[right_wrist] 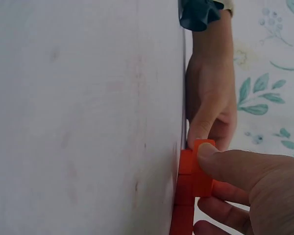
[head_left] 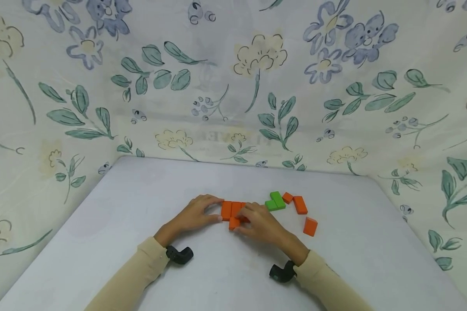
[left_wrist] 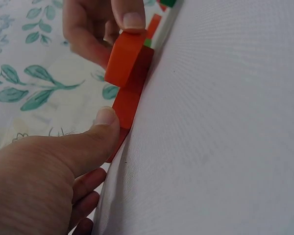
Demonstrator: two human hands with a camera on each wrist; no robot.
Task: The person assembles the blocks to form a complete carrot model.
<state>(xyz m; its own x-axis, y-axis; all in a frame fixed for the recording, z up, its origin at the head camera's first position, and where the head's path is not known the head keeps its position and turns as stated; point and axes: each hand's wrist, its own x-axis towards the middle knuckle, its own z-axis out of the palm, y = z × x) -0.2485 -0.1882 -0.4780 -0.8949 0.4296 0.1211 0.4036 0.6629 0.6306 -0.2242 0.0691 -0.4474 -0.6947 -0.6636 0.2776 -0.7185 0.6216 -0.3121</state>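
Observation:
A row of orange rectangular blocks lies side by side on the white table. My left hand is at the row's left end, thumb at the near corner and index finger at the far corner of the end block. With thumb and fingers my right hand pinches another orange block. This block is raised along the near side of the row and overlaps it in both wrist views. The right hand hides the row's right end in the head view.
Just right of the row, green blocks form an L shape. Beyond them lie a small orange block, a longer orange block and, closer in, another orange block. A floral cloth hangs around the white table.

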